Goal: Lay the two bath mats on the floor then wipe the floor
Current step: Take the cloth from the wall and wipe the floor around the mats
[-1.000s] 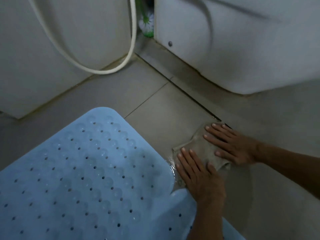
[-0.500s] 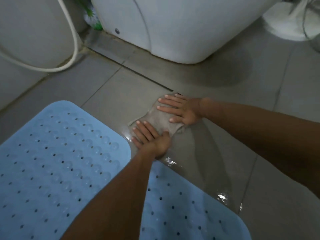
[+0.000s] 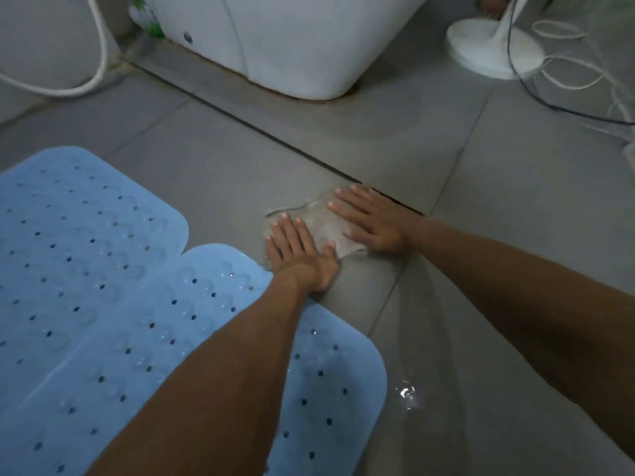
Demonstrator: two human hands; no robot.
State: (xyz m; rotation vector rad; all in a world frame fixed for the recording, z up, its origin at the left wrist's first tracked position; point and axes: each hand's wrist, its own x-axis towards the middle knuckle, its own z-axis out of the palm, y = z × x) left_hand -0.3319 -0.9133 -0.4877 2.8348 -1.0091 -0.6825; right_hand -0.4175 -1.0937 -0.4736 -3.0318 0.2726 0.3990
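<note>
- The grey tiled floor fills the view, smooth and matt, crossed by thin grout lines and 1 dark straight channel running diagonally; a wet streak and a glinting puddle lie beside the nearer mat.
- 2 pale blue rubbery bath mats with rounded corners lie flat on the floor side by side, edges touching: the far mat at left and the near mat partly under the left forearm. Both are dimpled with round bumps and dotted with small holes.
- A white smooth appliance base with a rounded corner stands on the floor at the top.
- A white round fan foot sits at top right, with looping white and dark cables around it.
- A white hose curves down at top left.
- The left hand presses palm-down, fingers straight and slightly spread, on the cloth, its wrist just beside the near mat's corner.
- The right hand lies flat too, fingers extended and slightly apart, on the cloth's far side.
- The small thin greyish wet wiping cloth is crumpled flat on the tile between and under both hands, close to the dark channel.
</note>
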